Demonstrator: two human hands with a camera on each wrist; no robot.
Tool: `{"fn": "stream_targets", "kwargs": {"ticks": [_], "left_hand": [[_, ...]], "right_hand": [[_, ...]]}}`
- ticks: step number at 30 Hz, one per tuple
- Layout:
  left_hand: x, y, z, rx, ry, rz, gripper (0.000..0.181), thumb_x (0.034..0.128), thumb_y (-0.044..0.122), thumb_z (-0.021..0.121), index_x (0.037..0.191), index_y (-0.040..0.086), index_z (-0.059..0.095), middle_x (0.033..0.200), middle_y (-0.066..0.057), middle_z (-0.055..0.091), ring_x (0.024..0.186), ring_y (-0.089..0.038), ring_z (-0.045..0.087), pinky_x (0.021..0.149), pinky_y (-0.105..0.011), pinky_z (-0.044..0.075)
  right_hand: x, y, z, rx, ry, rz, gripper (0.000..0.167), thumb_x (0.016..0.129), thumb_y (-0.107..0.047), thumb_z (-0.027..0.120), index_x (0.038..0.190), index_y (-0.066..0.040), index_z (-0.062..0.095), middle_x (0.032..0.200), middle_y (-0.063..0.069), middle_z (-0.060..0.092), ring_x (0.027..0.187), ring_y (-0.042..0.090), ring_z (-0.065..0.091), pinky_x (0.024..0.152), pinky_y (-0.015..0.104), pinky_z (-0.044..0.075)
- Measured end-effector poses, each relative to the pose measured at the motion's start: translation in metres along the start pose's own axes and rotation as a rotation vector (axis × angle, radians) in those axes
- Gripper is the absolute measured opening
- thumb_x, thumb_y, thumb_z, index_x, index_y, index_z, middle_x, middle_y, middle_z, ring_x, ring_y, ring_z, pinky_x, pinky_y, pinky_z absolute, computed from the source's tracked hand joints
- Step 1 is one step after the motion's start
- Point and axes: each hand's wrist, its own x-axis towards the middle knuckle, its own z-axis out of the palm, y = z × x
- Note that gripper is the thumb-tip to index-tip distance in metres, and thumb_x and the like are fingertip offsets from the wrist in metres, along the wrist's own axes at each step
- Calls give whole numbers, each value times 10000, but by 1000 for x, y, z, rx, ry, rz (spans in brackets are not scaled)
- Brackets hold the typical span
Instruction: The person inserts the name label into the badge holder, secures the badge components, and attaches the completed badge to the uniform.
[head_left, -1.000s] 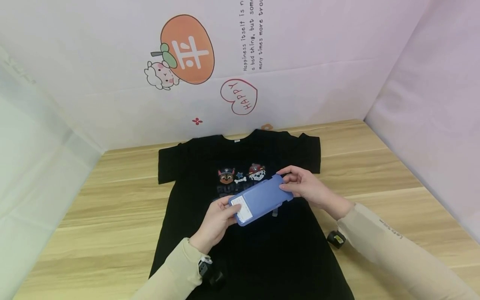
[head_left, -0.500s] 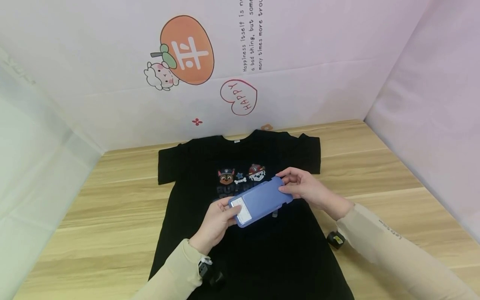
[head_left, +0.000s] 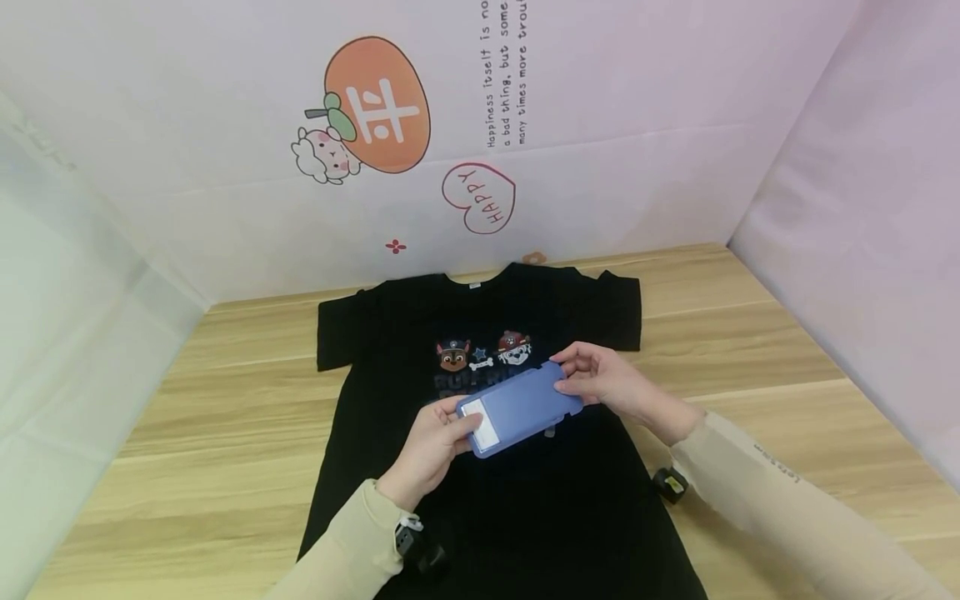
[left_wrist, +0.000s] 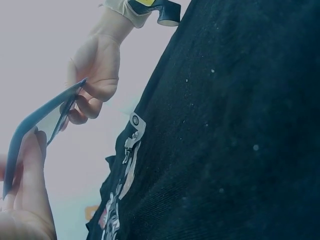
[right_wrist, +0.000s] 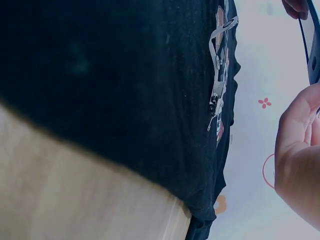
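Observation:
A flat blue plastic case (head_left: 528,403) with a white label (head_left: 482,423) at its left end is held tilted above a black T-shirt (head_left: 487,517). My left hand (head_left: 431,442) grips the labelled end, thumb on top of the label. At the notched far end, my right hand (head_left: 611,383) pinches the edge between thumb and fingers. The left wrist view shows the case (left_wrist: 32,120) edge-on, with two layers parted in a narrow V. Beneath it on the shirt lies a small silvery metal piece (right_wrist: 217,60) with a round hole at one end.
The shirt is spread on a wood-grain table (head_left: 225,450), collar toward a printed white cloth backdrop (head_left: 615,167). Cloth also hangs at both sides. A black wrist camera (head_left: 670,483) hangs under the right sleeve, another (head_left: 420,546) under the left.
The right hand and its end of the blue case have come slightly down toward me. Both hands keep their hold, and the shirt lies as before.

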Motion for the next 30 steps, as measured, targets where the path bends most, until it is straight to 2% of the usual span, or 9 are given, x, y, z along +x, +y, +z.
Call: {"fn": "stream_targets", "kwargs": {"ticks": [9,19,30], "left_hand": [[0,2,0,4,-25,0,330,925,-6,511,1211,-169,476,1069,-160,695,850,-94,675,757,-279,556],[-1,1,-3,0,-65,35,344,928,-3,516,1212,-187,456,1038,-125,709,851,-85,677,760,-268,554],[-1,1,-2,0,-91,42,358,951,26,517,1231,-186,449,1085,-173,687,864,-89,683,763,-270,555]], "right_hand": [[0,0,3,3,3,-12,411,887,-34,629,1215,133,446,899,13,629,761,85,619,694,278,569],[-1,0,7,-9,32,-42,432,874,-60,659,1213,126,464,928,43,604,764,71,601,689,249,560],[0,-1,12,-34,70,-35,398,871,-22,646,1210,118,494,881,24,546,708,63,557,597,195,507]]}}
